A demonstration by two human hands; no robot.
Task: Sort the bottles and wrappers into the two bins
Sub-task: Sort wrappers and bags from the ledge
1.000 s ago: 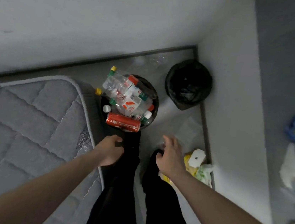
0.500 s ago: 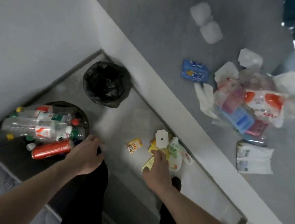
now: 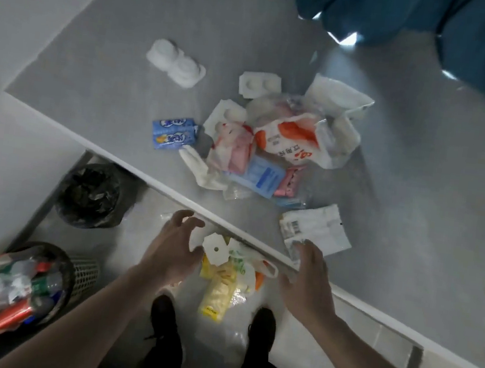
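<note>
Nearest the camera, two black shoes [image 3: 169, 312] stand on the pale floor with a yellow plastic snack wrapper [image 3: 216, 298] lying between them. Half a second ago the right hand pressed down on this floor litter; now the right hand [image 3: 307, 279] has lifted and hangs over the white edge of the raised grey bench [image 3: 419, 175], fingers spread, its grip open and empty. The left hand [image 3: 170, 250] has also come forward from beside the leg to the left of a white cut-out card [image 3: 215, 249], fingers curled loosely apart, grip open, holding nothing; whether the thumb touches the card cannot be told. The view has swung right since then, so both bins sit lower and further left.

At the near left, the round black mesh bin [image 3: 71, 273] is heaped with clear plastic bottles [image 3: 6, 280] and a red can [image 3: 1, 321] that overhang its rim. Further back on the left, the black-bag-lined bin [image 3: 90, 192] stands against the bench wall, with bare floor between it and the hands.

On the bench just past the right hand lies a white barcode-printed packet [image 3: 315, 229] near the edge. Beyond it sits a pile of crumpled plastic wrappers [image 3: 272, 151], a blue printed packet [image 3: 174, 132] at its left. Farther still, a white moulded foam tray [image 3: 175, 62] lies apart, with open grey surface around it. Dark teal cloth [image 3: 438, 24] hangs at the far right.
</note>
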